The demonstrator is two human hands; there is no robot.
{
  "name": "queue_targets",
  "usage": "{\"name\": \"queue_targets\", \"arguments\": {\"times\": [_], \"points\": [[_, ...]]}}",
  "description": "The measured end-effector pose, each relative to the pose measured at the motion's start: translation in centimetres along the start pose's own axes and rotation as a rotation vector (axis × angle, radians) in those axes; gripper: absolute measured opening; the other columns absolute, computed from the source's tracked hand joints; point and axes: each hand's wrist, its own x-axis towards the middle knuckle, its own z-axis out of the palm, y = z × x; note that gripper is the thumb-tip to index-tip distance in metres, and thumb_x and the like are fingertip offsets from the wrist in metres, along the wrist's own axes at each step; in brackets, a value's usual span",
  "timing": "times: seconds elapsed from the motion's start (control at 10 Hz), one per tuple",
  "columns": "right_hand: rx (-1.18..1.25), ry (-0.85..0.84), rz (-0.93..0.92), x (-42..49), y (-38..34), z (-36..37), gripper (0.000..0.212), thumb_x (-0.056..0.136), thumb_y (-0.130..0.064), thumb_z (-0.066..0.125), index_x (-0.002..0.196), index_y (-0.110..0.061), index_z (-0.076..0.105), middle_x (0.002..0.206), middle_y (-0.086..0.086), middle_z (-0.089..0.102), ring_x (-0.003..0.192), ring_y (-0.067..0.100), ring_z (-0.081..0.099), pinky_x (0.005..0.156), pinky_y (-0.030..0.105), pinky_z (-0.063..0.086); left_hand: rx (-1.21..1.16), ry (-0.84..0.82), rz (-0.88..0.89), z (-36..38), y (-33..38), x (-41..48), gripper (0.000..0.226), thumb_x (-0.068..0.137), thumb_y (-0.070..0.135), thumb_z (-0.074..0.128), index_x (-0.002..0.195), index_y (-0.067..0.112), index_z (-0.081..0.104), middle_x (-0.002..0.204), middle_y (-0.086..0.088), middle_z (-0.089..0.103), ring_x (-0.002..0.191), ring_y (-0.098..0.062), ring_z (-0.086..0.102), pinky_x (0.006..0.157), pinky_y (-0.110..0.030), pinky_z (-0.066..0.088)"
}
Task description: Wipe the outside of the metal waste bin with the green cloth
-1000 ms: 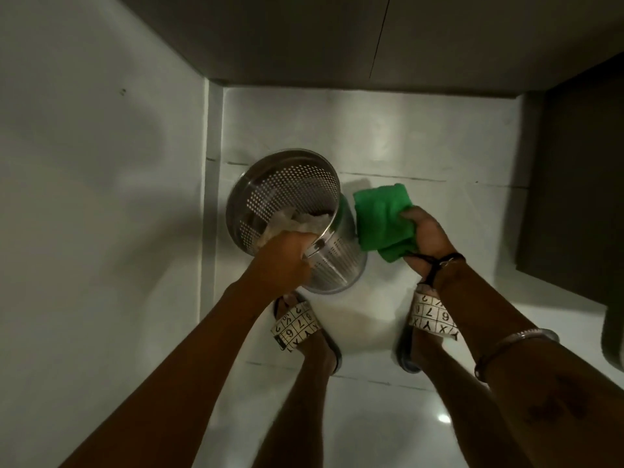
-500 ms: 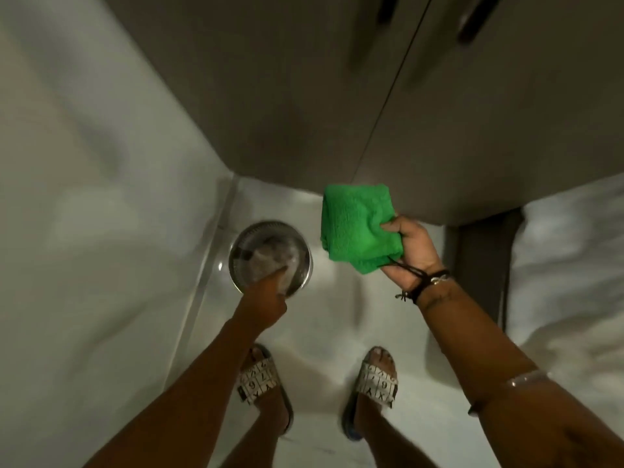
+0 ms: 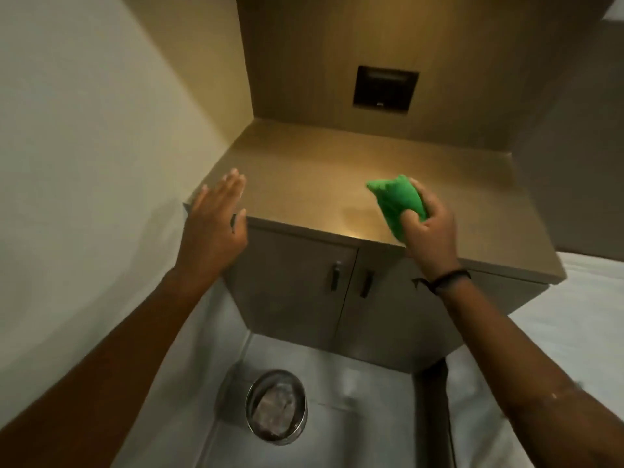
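Note:
The metal waste bin stands upright on the floor at the bottom of the view, with crumpled paper inside it. Neither hand touches it. My right hand is raised over the front edge of the cabinet top, shut on the bunched green cloth. My left hand is open with fingers spread, hovering at the left front corner of the cabinet top, holding nothing.
A beige cabinet top spans the middle of the view, with two doors and dark handles below it. A pale wall runs along the left. A dark square panel sits in the back wall. White tiled floor surrounds the bin.
Both hands rose from bin level to cabinet-top height. My left hand left the bin and opened. The view tilted up, so the bin now sits low in frame.

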Motion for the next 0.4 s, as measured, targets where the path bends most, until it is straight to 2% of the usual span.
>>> {"name": "queue_targets", "arguments": {"times": [0.1,0.2,0.3,0.4], "points": [[-0.541,-0.156,-0.166,3.9,1.6,2.0,0.058,0.084,-0.005,0.058,0.142,-0.005,0.048,0.147,0.018,0.051,0.134,0.033,0.047,0.114,0.042,0.036,0.101,-0.132,0.037,-0.7,1.0,2.9,0.059,0.093,0.012,0.056,0.148,0.005,0.036,0.156,-0.015,0.037,0.145,-0.028,0.034,0.120,-0.050,0.022],[-0.914,-0.510,-0.160,4.7,4.8,4.3,0.061,0.094,-0.020,0.055,0.150,-0.010,0.033,0.160,0.013,0.032,0.148,0.030,0.029,0.121,0.048,0.022,0.125,-0.264,0.003,-0.2,2.0,3.7,0.062,0.095,0.018,0.053,0.151,0.007,0.030,0.160,-0.012,0.030,0.149,-0.024,0.026,0.121,-0.046,0.015],[-1.011,-0.570,-0.127,3.8,6.1,5.2,0.066,0.100,-0.038,0.045,0.156,-0.014,0.020,0.166,0.007,0.018,0.154,0.027,0.014,0.123,0.053,0.011,0.097,-0.339,-0.009,0.2,3.0,3.2,0.064,0.096,0.025,0.051,0.153,0.010,0.025,0.162,-0.009,0.026,0.150,-0.021,0.022,0.122,-0.045,0.011],[-1.032,-0.588,-0.374,3.7,4.3,5.1,0.064,0.101,-0.045,0.041,0.155,-0.015,0.023,0.167,0.006,0.015,0.154,0.027,0.011,0.122,0.055,0.008,0.157,-0.367,0.108,-0.8,3.8,3.0,0.065,0.098,0.029,0.049,0.154,0.012,0.022,0.163,-0.007,0.024,0.151,-0.020,0.020,0.122,-0.043,0.009]]}}
